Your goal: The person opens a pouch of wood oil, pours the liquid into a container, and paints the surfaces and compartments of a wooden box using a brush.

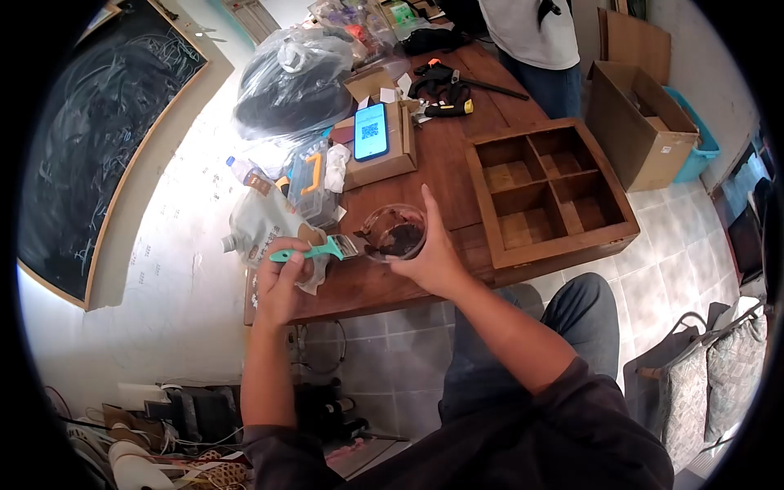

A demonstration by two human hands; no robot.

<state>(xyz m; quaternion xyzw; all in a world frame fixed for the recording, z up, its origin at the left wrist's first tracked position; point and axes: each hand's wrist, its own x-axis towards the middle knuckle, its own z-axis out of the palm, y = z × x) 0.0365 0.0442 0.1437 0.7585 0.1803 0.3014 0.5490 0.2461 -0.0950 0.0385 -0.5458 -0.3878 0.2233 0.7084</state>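
Note:
My left hand is closed around the turquoise handle of a paintbrush. Its bristles point right, close to the rim of a clear plastic bowl with dark brown liquid smeared inside. My right hand grips this bowl from its right side, thumb near the front rim and fingers around the far side. To the right on the table sits a brown wooden box divided into compartments. Just behind my left hand stands a pale spouted pouch.
A phone with a code on its screen leans on a cardboard box. Behind are a clear-lidded case, a plastic-wrapped bundle and a black clamp. A person stands at the table's far end, near a large carton.

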